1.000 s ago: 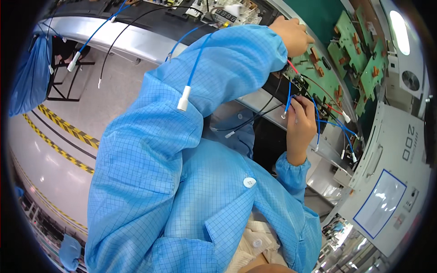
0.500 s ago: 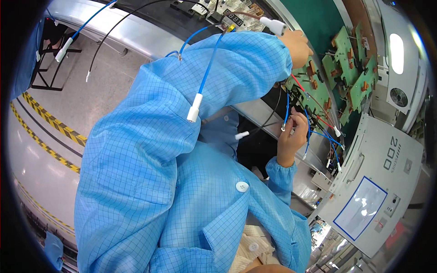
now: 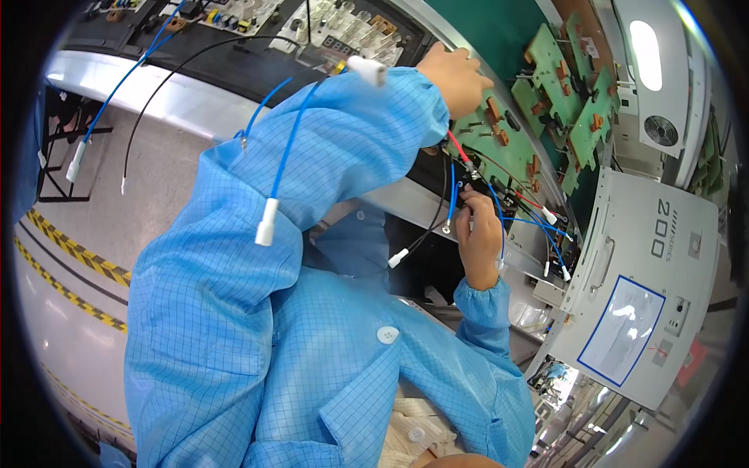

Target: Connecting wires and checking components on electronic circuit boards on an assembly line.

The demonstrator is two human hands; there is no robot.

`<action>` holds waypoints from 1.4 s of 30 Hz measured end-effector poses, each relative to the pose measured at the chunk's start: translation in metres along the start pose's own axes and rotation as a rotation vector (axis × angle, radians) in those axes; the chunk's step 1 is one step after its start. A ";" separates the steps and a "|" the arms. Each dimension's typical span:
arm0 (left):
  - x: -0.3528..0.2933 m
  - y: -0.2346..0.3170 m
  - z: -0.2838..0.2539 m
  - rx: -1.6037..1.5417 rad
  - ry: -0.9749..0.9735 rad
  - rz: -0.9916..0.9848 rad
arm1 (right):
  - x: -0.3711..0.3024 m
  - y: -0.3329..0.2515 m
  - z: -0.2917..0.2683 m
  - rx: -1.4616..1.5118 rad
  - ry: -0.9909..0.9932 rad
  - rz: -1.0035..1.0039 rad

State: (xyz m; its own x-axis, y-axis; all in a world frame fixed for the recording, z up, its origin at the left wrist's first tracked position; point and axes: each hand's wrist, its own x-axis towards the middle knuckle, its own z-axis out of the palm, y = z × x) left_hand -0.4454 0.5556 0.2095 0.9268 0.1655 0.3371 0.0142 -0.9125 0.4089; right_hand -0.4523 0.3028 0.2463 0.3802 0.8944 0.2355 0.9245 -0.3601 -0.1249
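My left arm reaches across to the upper right. My left hand [image 3: 455,79] is over the near edge of a green board [image 3: 485,134], its fingers bent; what they hold, if anything, is hidden. Below its cuff a red wire [image 3: 459,148] runs to dark wiring. My right hand [image 3: 481,238] is lower, palm toward me, thumb and fingers bent together at that wiring; what sits at the fingertips is too small to name. Beside it hang a blue wire [image 3: 452,195] with a ring terminal and a black wire ending in a white connector [image 3: 398,258].
Blue wires with white connectors [image 3: 267,222] hang before my left sleeve. Circuit boards [image 3: 343,27] lie on the dark bench at the upper left. More green boards [image 3: 589,117] stand upright beyond my hands. A grey machine [image 3: 647,288] with a handle stands at right.
The view has shifted, so most things sit further left. My right hand has moved up to the wiring beside the green board; the ring-ended blue wire hangs apart from its fingers.
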 end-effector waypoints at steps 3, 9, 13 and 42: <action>-0.004 -0.002 -0.001 0.046 -0.030 0.017 | 0.002 -0.003 -0.001 -0.041 -0.029 -0.027; -0.002 0.001 -0.006 0.054 -0.092 -0.017 | -0.005 0.017 -0.003 -0.037 -0.002 -0.162; -0.002 0.003 -0.007 0.039 -0.092 -0.022 | -0.014 0.031 -0.005 -0.031 0.016 -0.205; -0.028 -0.030 -0.021 -0.027 -0.004 0.209 | -0.082 0.120 -0.030 0.451 0.812 0.523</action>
State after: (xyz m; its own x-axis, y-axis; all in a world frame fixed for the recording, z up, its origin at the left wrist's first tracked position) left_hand -0.4795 0.5862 0.2052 0.9100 -0.0275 0.4136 -0.1883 -0.9163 0.3534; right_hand -0.3718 0.1781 0.2413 0.7850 0.1525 0.6004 0.6090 -0.3675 -0.7029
